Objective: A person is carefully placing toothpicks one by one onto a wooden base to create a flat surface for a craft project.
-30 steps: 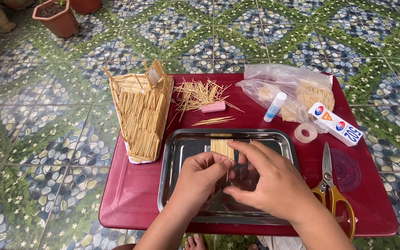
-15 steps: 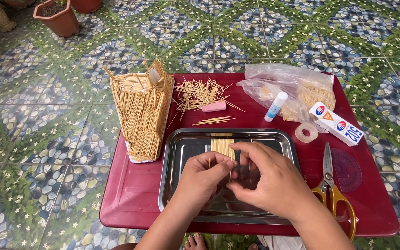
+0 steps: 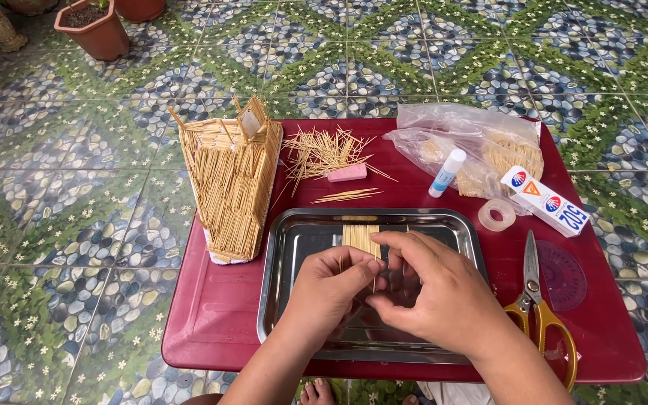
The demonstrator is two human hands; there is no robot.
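Over the steel tray (image 3: pixel 286 247) on the red table (image 3: pixel 211 322), the left hand (image 3: pixel 331 289) and right hand (image 3: pixel 436 296) each pinch in a closed grip a thin toothpick (image 3: pixel 373 279) beside the glued toothpick panel (image 3: pixel 360 236), seemingly light, stiff, snappable, best held near its middle

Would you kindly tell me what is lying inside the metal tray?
A flat row of toothpicks lies at the far side of the metal tray. Both hands, left and right, cover its middle.
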